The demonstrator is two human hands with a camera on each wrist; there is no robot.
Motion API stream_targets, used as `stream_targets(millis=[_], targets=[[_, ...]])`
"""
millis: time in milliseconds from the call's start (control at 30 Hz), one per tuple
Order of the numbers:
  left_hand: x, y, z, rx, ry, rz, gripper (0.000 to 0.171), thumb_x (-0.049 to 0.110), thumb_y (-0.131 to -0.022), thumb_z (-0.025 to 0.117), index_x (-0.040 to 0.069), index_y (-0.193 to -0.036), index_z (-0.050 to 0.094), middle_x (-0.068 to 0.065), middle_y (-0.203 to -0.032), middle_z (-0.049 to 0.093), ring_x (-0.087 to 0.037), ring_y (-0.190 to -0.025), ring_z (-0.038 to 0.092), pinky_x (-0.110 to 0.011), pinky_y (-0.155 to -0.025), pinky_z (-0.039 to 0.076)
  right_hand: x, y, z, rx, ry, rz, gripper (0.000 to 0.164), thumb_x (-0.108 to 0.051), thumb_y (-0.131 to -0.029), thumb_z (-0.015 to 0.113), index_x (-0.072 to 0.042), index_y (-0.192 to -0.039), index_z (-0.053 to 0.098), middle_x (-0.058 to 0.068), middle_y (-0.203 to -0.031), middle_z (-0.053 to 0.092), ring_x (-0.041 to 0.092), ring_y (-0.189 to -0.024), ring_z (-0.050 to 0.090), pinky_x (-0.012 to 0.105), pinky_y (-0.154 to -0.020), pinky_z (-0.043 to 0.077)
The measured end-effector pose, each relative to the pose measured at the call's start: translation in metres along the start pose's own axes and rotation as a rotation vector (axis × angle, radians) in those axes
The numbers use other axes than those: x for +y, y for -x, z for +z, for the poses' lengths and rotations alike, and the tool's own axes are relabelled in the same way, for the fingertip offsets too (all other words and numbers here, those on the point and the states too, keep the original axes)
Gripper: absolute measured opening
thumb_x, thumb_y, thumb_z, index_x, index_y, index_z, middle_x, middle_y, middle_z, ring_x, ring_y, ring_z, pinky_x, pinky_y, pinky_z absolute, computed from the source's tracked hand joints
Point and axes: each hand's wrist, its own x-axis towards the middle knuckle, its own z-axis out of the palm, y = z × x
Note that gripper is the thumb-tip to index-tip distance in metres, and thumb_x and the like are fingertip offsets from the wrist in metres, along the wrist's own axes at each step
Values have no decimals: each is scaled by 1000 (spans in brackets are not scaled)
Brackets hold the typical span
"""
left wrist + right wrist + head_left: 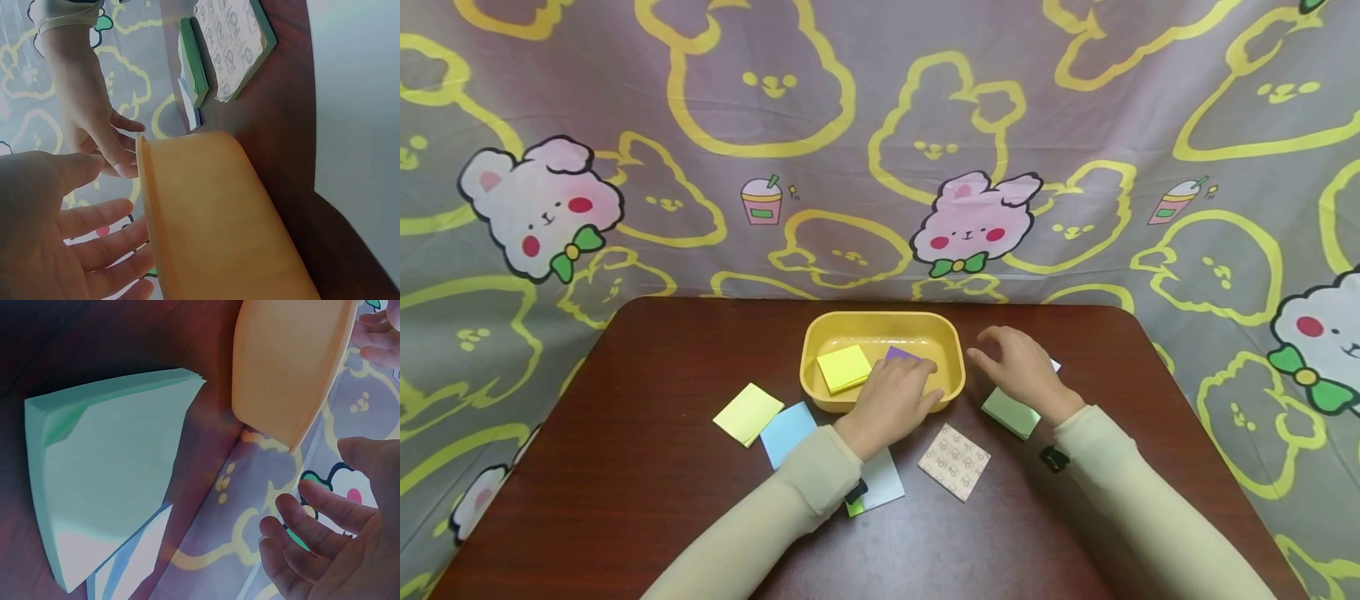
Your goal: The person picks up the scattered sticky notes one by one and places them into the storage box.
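Partly, the left hand (895, 400) blocks what lies beneath — it hangs over the yellow tray (910, 329) and masks much of a purple pad (898, 354) inside, beside a yellow pad (844, 368). Its grip is loose and empty; whether it touches the tray, I cannot tell. The right hand (1018, 367), near the tray's right end, also has a slack, empty grip. It hides most of a pale item (1056, 365) beside the green pad (1011, 413). On the worktop (662, 375), the left sleeve (820, 471) cuts across a blue pad (787, 432) and a pale pad (883, 482); 2 more — a light yellow pad (748, 414) and a patterned pad (954, 462) — lie uncovered. The tray's outer wall conceals its contents from the 2 wrist views.
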Motion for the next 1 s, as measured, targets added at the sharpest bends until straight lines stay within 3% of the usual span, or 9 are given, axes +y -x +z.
stream_targets(millis=[167, 400, 667, 1000], targets=[[3, 1, 2, 11, -4, 12, 39, 40, -90, 56, 12, -117, 63, -2, -110, 67, -22, -102, 60, -41, -92, 42, 6, 1, 1, -9, 9, 14, 43, -41, -88, 59, -6, -111, 65, 13, -107, 66, 29, -88, 61, 46, -71, 48], [6, 0, 5, 42, -28, 34, 38, 40, -89, 57, 12, -114, 64, -1, -108, 68, -20, -100, 61, -37, -88, 43, 19, 3, 0, -13, 30, 50, 44, -41, -88, 59, -5, -112, 64, 13, -107, 66, 29, -90, 61, 47, -72, 48], [11, 0, 8, 24, -50, 28, 39, 43, -90, 55, 14, -115, 63, -1, -104, 67, -21, -95, 61, -38, -81, 44, 32, 2, 1, -29, 53, 83, 47, -43, -89, 56, -4, -113, 64, 13, -106, 66, 31, -96, 61, 50, -76, 47], [19, -5, 7, 3, -54, 64, 40, 43, -91, 53, 14, -117, 63, -1, -107, 67, -20, -99, 61, -37, -85, 45, 50, 4, 2, -47, 72, 113, 45, -38, -88, 59, -1, -114, 62, 18, -110, 65, 34, -99, 60, 52, -76, 47]])
